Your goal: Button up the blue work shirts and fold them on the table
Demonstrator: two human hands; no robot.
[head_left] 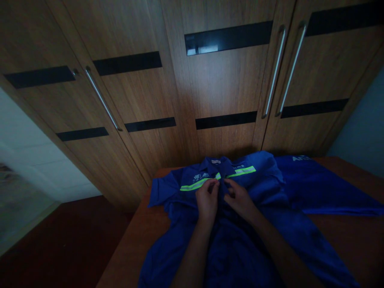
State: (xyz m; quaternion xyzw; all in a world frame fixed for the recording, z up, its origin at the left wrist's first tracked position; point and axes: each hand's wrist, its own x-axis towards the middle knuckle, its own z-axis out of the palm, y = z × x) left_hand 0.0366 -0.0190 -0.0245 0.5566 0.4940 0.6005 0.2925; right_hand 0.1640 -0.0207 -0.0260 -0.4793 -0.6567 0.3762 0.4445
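Observation:
A dark blue short-sleeved work shirt [186, 214] lies spread front up, with its collar away from me. Bright yellow-green reflective strips cross its chest, and pale lettering sits above them. At the middle of the chest, my left hand [207, 197] pinches the shirt's front edge between thumb and fingers. Just across the front opening, my right hand [240, 198] is closed, its curled fingertips on the other front edge. A small gap separates the two hands. The exact bit of cloth or any button between the fingertips is too dark to make out.
The shirt lies on a reddish-brown wooden table [132, 244]. To its right is a folded blue cloth [324, 188] with white lettering. A wooden wardrobe [222, 84] with long metal handles stands right behind the table. Dark red floor [69, 236] shows at the left.

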